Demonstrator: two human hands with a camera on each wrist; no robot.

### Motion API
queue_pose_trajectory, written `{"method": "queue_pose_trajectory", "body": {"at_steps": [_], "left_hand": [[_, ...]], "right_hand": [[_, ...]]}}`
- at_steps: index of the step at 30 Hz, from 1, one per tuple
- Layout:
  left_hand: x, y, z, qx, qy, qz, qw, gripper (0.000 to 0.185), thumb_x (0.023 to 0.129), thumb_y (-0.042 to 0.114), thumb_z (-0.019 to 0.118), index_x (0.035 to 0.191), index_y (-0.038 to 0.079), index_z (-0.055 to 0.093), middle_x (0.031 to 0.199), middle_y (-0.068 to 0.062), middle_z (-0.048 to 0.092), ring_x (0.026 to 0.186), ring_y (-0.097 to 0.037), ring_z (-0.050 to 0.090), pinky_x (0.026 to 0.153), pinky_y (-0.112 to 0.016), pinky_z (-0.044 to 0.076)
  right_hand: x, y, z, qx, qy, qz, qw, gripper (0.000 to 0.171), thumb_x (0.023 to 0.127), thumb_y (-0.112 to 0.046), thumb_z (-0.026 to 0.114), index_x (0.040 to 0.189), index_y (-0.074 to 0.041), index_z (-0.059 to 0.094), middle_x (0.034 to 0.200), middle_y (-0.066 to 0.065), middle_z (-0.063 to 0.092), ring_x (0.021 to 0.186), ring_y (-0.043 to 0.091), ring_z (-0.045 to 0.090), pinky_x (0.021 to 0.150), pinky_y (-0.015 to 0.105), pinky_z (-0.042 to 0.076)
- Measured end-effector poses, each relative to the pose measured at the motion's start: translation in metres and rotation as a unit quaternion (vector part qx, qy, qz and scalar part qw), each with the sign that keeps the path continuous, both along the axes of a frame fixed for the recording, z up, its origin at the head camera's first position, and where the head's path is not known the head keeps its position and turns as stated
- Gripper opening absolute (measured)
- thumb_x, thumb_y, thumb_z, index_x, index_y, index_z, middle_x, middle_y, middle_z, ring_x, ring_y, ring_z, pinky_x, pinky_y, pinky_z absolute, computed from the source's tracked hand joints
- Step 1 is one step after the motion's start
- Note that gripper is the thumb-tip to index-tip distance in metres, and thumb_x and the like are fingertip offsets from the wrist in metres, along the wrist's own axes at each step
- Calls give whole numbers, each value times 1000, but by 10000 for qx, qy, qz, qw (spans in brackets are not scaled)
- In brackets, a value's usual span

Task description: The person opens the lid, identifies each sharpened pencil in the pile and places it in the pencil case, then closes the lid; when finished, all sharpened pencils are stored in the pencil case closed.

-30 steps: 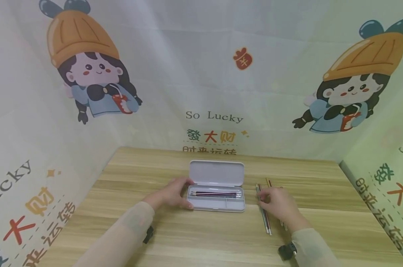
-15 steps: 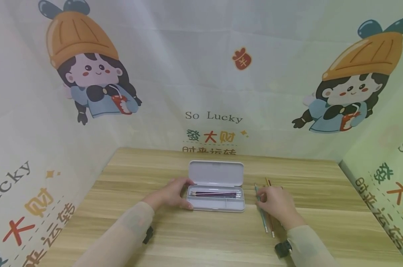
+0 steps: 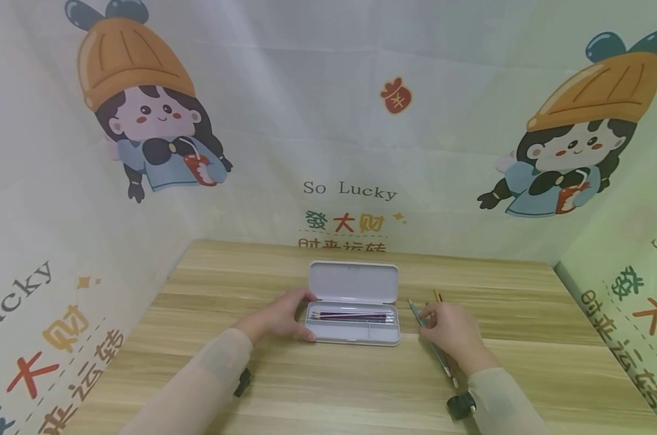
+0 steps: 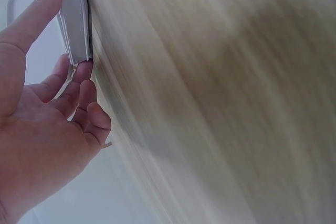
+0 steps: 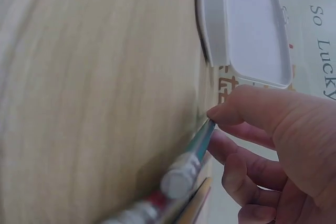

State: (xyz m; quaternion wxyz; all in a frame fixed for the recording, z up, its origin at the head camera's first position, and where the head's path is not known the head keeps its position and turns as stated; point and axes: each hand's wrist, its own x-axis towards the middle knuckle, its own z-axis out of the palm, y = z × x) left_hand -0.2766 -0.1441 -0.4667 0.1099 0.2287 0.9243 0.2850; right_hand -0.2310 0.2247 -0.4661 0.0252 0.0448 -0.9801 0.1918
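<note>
An open white pencil case (image 3: 336, 333) lies on the table with its lid (image 3: 352, 283) tipped back. Several dark purple pencils (image 3: 352, 316) lie in its rear compartment. My left hand (image 3: 278, 315) holds the case's left end, thumb at the front corner and fingers at the back, as the left wrist view also shows. To the right of the case, my right hand (image 3: 452, 331) pinches a teal pencil (image 5: 200, 140) between thumb and finger, its eraser end towards me. More pencils (image 3: 438, 296) lie partly hidden under that hand; a yellowish one (image 5: 195, 203) shows in the right wrist view.
The wooden table (image 3: 328, 393) meets a printed cloth backdrop (image 3: 263, 151) at the back and sides. A low divider splits the front part of the case into a long and a short compartment. Black wrist cameras (image 3: 461, 406) sit at both sleeves.
The teal pencil has come away from the other pencils, its tip shifting left towards the case. My right hand has moved only slightly; the left hand and case have stayed still.
</note>
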Motion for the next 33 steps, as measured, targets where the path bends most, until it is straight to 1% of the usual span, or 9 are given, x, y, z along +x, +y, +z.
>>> {"method": "queue_pose_trajectory", "body": {"at_steps": [4, 9, 12, 17, 23, 26, 30, 33], "left_hand": [[0, 0, 0, -4, 7, -7, 10000, 80, 62, 34, 88, 129, 11, 50, 133, -9, 53, 127, -30, 44, 112, -48, 33], [1, 0, 1, 47, 2, 25, 10000, 80, 62, 33, 88, 129, 10, 50, 133, -9, 53, 127, -31, 43, 112, -49, 32], [1, 0, 1, 32, 30, 29, 10000, 80, 62, 33, 88, 129, 10, 51, 132, -9, 54, 127, -30, 43, 112, -49, 32], [1, 0, 1, 24, 24, -14, 10000, 80, 62, 33, 88, 129, 10, 50, 131, -9, 55, 125, -30, 44, 111, -49, 33], [1, 0, 1, 40, 19, -2, 10000, 79, 62, 33, 88, 128, 11, 51, 130, -9, 55, 124, -30, 44, 110, -49, 33], [0, 0, 1, 59, 17, -5, 10000, 79, 62, 33, 88, 128, 11, 51, 130, -9, 55, 124, -30, 44, 110, -50, 33], [0, 0, 0, 23, 22, -18, 10000, 79, 62, 34, 88, 128, 11, 51, 130, -9, 55, 125, -30, 45, 110, -49, 33], [1, 0, 1, 6, -2, -25, 10000, 79, 63, 34, 88, 128, 12, 50, 131, -9, 55, 125, -30, 44, 111, -49, 33]], "right_hand": [[1, 2, 5, -205, -80, -84, 9997, 31, 71, -22, 73, 102, -17, 73, 81, -2, 70, 61, 9, 56, 47, 26, 43], [2, 3, 12, -230, -109, -138, 9996, 33, 74, -22, 72, 106, -17, 72, 83, -3, 70, 58, 9, 54, 45, 25, 42], [3, 3, 17, -167, -39, -36, 9998, 31, 75, -22, 71, 106, -17, 72, 83, -4, 70, 57, 8, 53, 44, 25, 41], [7, 2, 24, -88, 160, 59, 9998, 29, 75, -21, 69, 103, -18, 73, 81, -5, 70, 57, 8, 51, 44, 25, 40], [9, -1, 23, -141, 500, 184, 9985, 28, 75, -18, 66, 101, -21, 74, 74, -10, 66, 48, 7, 44, 39, 23, 34], [9, -5, 21, -153, 637, 305, 9974, 27, 76, -17, 67, 101, -22, 74, 72, -12, 65, 49, 6, 45, 42, 22, 34], [8, -12, 21, -174, 739, 480, 9960, 27, 76, -18, 67, 102, -23, 73, 73, -14, 64, 57, 3, 49, 48, 21, 39], [5, -17, 20, -232, 816, 599, 9946, 25, 76, -20, 68, 100, -25, 74, 70, -17, 62, 58, 2, 50, 49, 20, 40]]}}
